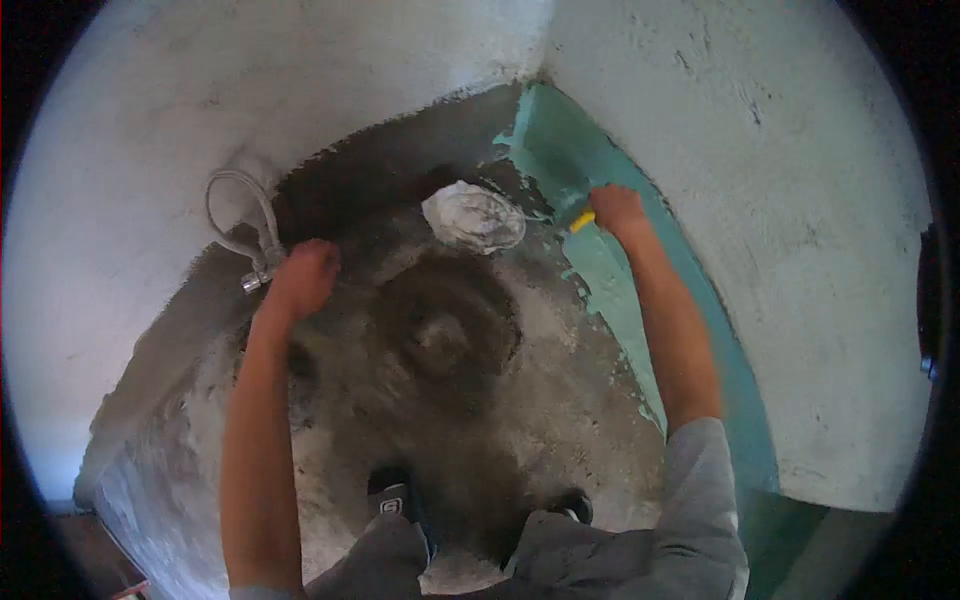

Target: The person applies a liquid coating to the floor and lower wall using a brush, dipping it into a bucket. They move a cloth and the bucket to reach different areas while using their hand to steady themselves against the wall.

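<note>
My right hand (619,211) is closed round the yellow handle (582,221) of a brush, whose head is small and blurred against the floor. It is over the green coating (612,275) that runs along the right wall's base and onto the floor. My left hand (308,277) is curled with the knuckles up, beside a metal valve (257,281) on the left wall. Nothing shows between its fingers, though the palm is hidden. A crumpled white plastic bag or cloth (475,217) lies on the floor between my hands, close to the coating's ragged edge.
A pale braided hose (236,173) loops up from the valve. Bare, stained concrete (560,400) spreads round my slippered feet (395,493), with a dark damp ring (440,325) ahead of them. Rough white walls (780,200) meet at the far corner.
</note>
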`<state>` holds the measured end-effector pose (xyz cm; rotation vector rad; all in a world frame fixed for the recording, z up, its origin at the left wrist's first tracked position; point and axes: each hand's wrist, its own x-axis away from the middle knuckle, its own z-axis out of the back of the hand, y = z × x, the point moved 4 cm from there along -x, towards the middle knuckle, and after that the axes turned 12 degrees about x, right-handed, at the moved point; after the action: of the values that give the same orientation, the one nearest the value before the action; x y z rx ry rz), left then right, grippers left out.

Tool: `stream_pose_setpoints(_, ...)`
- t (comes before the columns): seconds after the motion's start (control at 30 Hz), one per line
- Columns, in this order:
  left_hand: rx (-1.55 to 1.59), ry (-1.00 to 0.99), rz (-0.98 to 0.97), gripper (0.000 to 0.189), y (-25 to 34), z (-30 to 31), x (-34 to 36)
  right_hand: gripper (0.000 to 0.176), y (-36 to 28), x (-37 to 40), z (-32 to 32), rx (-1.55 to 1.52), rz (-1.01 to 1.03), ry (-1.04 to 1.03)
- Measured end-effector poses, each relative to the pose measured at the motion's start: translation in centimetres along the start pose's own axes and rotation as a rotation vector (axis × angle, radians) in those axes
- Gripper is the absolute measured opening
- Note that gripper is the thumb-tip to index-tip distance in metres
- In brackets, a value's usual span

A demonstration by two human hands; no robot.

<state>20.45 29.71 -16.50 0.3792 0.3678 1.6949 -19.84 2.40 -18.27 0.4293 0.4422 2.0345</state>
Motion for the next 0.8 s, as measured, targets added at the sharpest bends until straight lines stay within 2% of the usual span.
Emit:
stream_pose_setpoints(0.07,0.012,-0.004,0.044,0.030,-0.3,0.2,1.3,0.024,-1.0,-2.9,0.3,-0.085,-0.029,0.071)
stream_pose_setpoints(0.17,0.033,0.054,-0.067,0.030,1.0,1.1,2.8,0.025,-2.7,-6.1,0.0,-0.200,-0.149,0.140)
stream_pose_setpoints(0.27,0.060,0.084,-0.098,0.030,1.0,1.0,3.0,0.023,-4.1,-7.7,-1.0,-0.363,-0.220,0.209)
stream_pose_setpoints(0.37,0.083,0.099,-0.143,0.031,1.8,1.1,3.2,0.023,-5.4,-10.1,-2.8,-0.436,-0.202,0.159)
stream_pose_setpoints(0.47,0.105,0.061,-0.089,0.031,3.0,1.0,2.9,0.022,-6.3,-11.4,-5.2,-0.470,-0.265,0.174)
stream_pose_setpoints(0.67,0.145,0.077,-0.157,0.028,4.3,-0.5,1.0,0.023,-6.9,-9.8,-6.2,-0.457,-0.204,0.145)
stream_pose_setpoints(0.77,0.151,0.069,-0.135,0.028,5.6,-1.7,-1.1,0.024,-6.2,-7.8,-7.2,-0.362,-0.121,0.156)
stream_pose_setpoints(0.8,0.163,0.061,-0.106,0.029,6.1,-2.3,-2.1,0.024,-5.7,-6.8,-7.5,-0.340,-0.109,0.095)
